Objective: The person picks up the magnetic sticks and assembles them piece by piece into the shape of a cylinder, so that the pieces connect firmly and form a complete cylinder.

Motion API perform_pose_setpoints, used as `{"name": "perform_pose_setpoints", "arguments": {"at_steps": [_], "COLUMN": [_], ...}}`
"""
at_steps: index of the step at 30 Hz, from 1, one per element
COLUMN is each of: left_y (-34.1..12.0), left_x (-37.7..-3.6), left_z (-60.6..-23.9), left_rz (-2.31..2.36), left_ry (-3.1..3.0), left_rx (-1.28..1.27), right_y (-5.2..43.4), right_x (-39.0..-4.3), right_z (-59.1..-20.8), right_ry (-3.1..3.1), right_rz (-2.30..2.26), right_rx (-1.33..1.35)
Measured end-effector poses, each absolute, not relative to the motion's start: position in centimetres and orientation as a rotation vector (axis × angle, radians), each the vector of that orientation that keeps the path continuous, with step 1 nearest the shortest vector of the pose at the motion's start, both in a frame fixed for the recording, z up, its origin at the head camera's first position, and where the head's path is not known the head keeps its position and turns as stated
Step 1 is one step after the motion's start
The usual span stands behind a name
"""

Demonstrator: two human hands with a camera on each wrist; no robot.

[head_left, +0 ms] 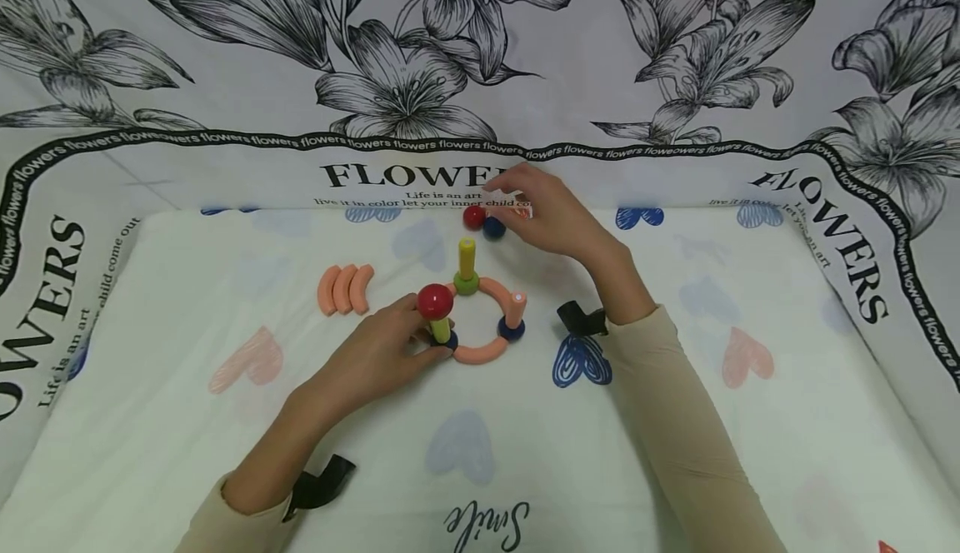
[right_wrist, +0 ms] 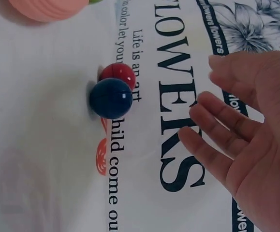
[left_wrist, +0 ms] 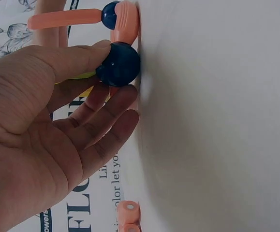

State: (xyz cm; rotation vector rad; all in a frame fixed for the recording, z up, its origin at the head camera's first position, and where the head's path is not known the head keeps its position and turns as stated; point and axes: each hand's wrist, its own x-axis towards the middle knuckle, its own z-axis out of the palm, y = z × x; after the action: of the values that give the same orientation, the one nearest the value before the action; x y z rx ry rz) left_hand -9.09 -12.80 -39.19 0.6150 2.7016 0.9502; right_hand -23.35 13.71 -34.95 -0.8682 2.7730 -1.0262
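The toy in hand is a small construction of smooth, glossy plastic pieces: salmon-pink curved sausage-shaped segments forming a ring point(head_left: 480, 351), joined at dark blue ball joints point(head_left: 512, 329) and a green ball point(head_left: 466, 284), with short upright pegs rising from them. It stands on the white heart-printed cloth of the bench point(head_left: 660, 420), near the middle.

The left hand point(head_left: 382, 353) pinches the yellow peg point(head_left: 441, 329) topped by a red ball point(head_left: 435, 301); the left wrist view shows thumb and fingers curled round a dark blue ball at the peg's foot point(left_wrist: 119, 64). The pieces look hard, stiff and light, with rounded slick surfaces, so I judge a ball would slip or roll under a loose touch; the straight peg, or a pinch across a ball's widest part, looks the surest hold. The joints may part if pulled sideways.

The right hand point(head_left: 551, 216) hovers empty with fingers relaxed and spread, just beside a loose red ball point(head_left: 474, 217) and a loose dark blue ball point(head_left: 493, 227), which touch each other near the bench's far edge. Three spare salmon-pink curved segments point(head_left: 345, 289) lie side by side to the left of the ring.

The floral backdrop sheet point(head_left: 225, 78) reads "FLOWERS", a border of repeated "flowers", and "Life is an art, live it in color let your inner child come out". The cloth's near edge reads "Smile".
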Motion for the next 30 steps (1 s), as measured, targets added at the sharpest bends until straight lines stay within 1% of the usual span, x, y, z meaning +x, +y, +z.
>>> {"name": "perform_pose_setpoints", "arguments": {"at_steps": [6, 13, 21, 27, 30], "left_y": [-12.8, -12.9, -13.0, -13.0, -13.0], "left_x": [-9.2, -9.0, -9.0, -9.0, -9.0], "left_z": [-39.2, -39.2, -39.2, -39.2, -39.2], "left_rz": [0.962, 0.928, 0.919, 0.929, 0.924], "left_ry": [2.706, 2.727, 2.735, 2.714, 2.715], "left_rx": [0.653, 0.620, 0.629, 0.617, 0.602], "right_y": [13.2, 11.9, 10.5, 11.0, 11.1], "right_x": [-24.3, -24.1, -24.3, -24.2, -24.1], "right_z": [-35.0, -36.5, -37.7, -37.8, -37.7], "right_ry": [2.801, 2.856, 2.857, 2.862, 2.850], "right_rz": [-0.889, -0.856, -0.712, -0.635, -0.630], "right_rx": [-0.809, -0.839, -0.885, -0.762, -0.748]}}
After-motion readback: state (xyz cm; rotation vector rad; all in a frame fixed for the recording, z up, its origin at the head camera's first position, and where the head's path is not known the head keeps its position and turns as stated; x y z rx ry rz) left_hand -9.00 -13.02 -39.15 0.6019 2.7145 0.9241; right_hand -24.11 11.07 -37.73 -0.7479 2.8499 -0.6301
